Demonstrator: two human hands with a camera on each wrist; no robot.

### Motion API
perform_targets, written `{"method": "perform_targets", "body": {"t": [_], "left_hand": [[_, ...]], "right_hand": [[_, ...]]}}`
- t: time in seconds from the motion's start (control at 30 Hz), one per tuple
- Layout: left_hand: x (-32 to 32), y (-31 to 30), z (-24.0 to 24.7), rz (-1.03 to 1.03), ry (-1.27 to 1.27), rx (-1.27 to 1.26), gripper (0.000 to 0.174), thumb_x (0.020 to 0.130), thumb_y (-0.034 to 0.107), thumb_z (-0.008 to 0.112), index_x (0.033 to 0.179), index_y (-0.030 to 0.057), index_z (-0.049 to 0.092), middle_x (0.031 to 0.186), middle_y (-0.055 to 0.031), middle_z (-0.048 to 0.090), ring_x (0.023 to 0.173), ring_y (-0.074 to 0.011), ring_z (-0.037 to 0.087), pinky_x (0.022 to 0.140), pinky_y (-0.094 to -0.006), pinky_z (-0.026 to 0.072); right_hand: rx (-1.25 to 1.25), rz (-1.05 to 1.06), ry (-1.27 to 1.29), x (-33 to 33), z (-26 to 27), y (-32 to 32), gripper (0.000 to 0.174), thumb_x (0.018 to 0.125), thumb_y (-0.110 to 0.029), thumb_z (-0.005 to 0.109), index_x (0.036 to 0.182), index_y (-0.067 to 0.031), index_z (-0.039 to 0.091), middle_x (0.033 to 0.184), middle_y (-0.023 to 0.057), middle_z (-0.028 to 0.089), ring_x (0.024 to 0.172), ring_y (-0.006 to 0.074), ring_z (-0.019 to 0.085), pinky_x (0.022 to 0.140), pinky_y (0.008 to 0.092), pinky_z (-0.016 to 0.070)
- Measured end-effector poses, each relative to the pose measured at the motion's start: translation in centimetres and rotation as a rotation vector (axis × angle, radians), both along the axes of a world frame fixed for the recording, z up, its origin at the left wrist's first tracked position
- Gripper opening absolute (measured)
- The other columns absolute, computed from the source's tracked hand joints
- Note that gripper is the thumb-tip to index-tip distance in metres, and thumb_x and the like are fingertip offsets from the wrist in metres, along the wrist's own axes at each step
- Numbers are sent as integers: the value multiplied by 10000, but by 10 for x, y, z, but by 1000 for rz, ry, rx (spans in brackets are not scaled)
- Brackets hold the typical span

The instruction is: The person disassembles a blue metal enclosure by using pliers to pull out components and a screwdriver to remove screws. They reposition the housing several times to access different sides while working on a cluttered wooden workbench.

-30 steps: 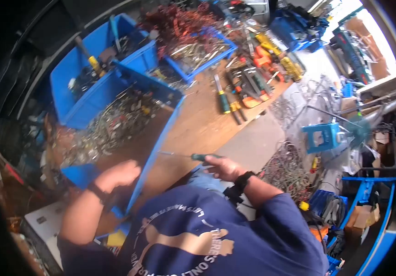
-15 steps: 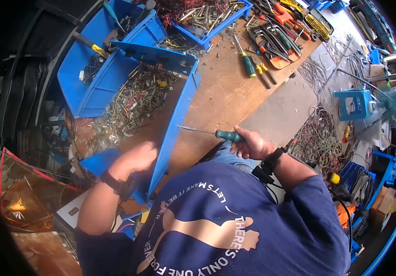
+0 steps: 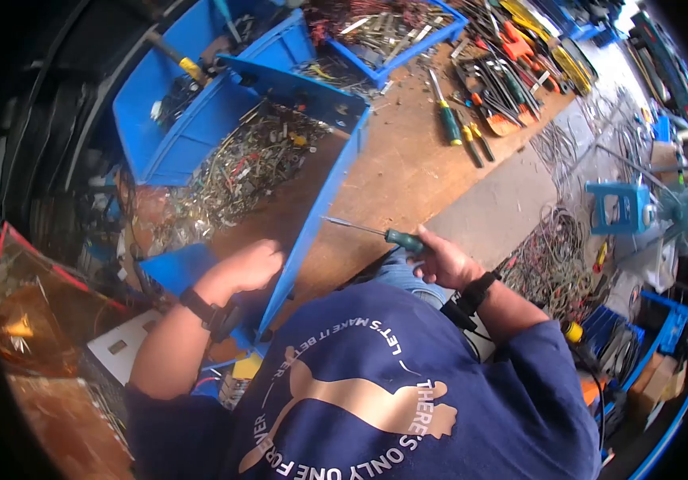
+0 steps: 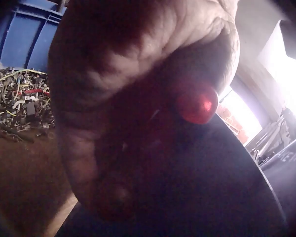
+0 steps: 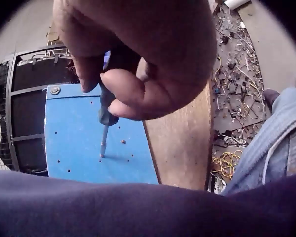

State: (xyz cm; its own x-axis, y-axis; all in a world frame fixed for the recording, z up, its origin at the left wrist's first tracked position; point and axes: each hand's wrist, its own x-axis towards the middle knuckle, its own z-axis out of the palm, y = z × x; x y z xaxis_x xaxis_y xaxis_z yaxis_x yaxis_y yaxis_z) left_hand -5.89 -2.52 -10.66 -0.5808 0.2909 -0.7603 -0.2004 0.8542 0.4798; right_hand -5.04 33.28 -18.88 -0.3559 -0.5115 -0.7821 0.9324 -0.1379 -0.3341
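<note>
My right hand (image 3: 449, 260) grips the green handle of a screwdriver (image 3: 402, 240), fingers and thumb curled round it. The shaft points left, and its tip is right at a small screw or hole in the blue panel (image 5: 79, 123), as the right wrist view shows. This panel is one side of a blue metal casing standing on the table, dotted with small holes. Behind it, my left hand (image 3: 248, 266) is bent close to the inner face. Dark curled fingers (image 4: 79, 158) fill the left wrist view; I cannot tell whether they hold something small.
Blue bins (image 3: 176, 136) stand at the back left beside a heap of metal scraps (image 3: 256, 164). On the wooden table (image 3: 392, 176) lie another screwdriver (image 3: 446, 112), yellow-black pliers (image 3: 476, 140) and hex keys. Tangled wires (image 3: 548, 256) and a blue stool (image 3: 620, 208) are to the right.
The head view has shifted and become sharper. The right hand keeps the screwdriver pointed at the panel, with its handle tilted slightly more downward to the right. My left hand stays behind the panel.
</note>
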Motion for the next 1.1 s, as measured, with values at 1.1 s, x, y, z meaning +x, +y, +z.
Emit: {"method": "perform_targets", "body": {"t": [1.1], "left_hand": [[3,14,34,76,12,68,415,859,240,392,894,-116,602,931,-296,602,852,-422,588,765,-481,454]], "right_hand": [[-185,52,-93,2,-16,13,490,867,-575,464,1012,-111,530,795,28,529,604,124,464,446,215,327]]}}
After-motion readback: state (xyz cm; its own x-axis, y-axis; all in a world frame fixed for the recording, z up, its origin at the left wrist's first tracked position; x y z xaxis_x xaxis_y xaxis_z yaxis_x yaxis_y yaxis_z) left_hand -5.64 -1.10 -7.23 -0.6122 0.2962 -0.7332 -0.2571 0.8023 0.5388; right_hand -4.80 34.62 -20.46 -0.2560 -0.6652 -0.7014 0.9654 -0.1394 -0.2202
